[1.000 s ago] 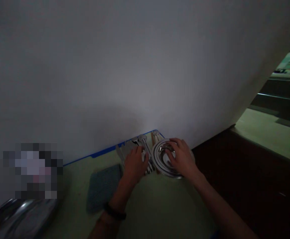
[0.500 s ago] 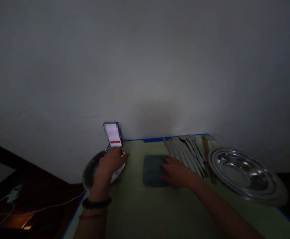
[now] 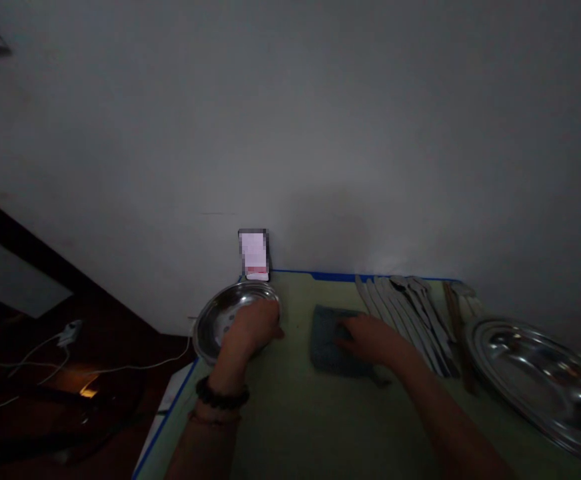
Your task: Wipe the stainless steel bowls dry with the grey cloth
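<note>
My left hand [image 3: 255, 323] is closed over the right side of a shiny metal bowl [image 3: 208, 320], its thumb near the outer rim. Its fingertips are hidden, so whatever they grip cannot be made out. Something pale with spots shows inside the bowl. On the folded dark blue-green cloth [image 3: 325, 340], the bent fingers of my right hand [image 3: 368, 340] close at its right part. A small dark end sticks out beside the cloth's lower right corner, too blurred to name.
Several knives [image 3: 395, 313] and spoons [image 3: 420, 293] lie in a row behind my right hand. Wooden chopsticks [image 3: 458, 333] lie beside a large metal plate [image 3: 525, 387]. A lit phone [image 3: 254, 253] leans against the wall. A white cable [image 3: 140, 367] runs off the table's left side.
The view has shifted, so the table things appear farther right, except the phone and bowl keep their places together. My right fingers were spread on the cloth and are now more curled.
</note>
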Demonstrator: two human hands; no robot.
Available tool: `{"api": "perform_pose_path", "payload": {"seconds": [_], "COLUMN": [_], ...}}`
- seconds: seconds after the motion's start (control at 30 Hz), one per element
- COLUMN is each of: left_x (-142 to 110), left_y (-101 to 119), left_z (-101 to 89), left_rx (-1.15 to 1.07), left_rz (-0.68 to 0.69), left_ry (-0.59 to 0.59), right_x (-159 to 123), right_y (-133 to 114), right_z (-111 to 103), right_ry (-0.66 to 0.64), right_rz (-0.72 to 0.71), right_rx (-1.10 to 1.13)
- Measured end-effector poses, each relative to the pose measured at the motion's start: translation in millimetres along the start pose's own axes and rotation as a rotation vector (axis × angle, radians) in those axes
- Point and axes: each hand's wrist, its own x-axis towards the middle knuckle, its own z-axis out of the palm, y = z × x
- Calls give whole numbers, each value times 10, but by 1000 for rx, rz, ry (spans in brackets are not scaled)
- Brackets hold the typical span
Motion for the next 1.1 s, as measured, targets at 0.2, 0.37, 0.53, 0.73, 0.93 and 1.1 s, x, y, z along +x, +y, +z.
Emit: {"api": "perform_pose_path", "payload": {"seconds": [0.2,0.37,0.53,0.73,0.93,1.1], "left_x": [-124,-296,-468,-358,-142,-70], "left_y": [-1,-81,-183,30,169,138], "left_z": [-166,-349,-481,-453,-271,-270], "left_rx": [-12,-29,-147,-524,-852,-1410], "left_rz": [17,-26,-61,70,121,388], "left_ry": [116,237,395,959,1216,1304], "right_x": [-73,-124,-124,-102,-126,-60], "right_y": [47,-128,-341,-305,-386,-259], "right_z": [33,115,176,162,282,268], "right_ry": [-61,-89,-65,42,213,504], "right_rz": [-24,-19,67,90,119,94], "right_rx": [23,-24,-84,-58,36,353]}}
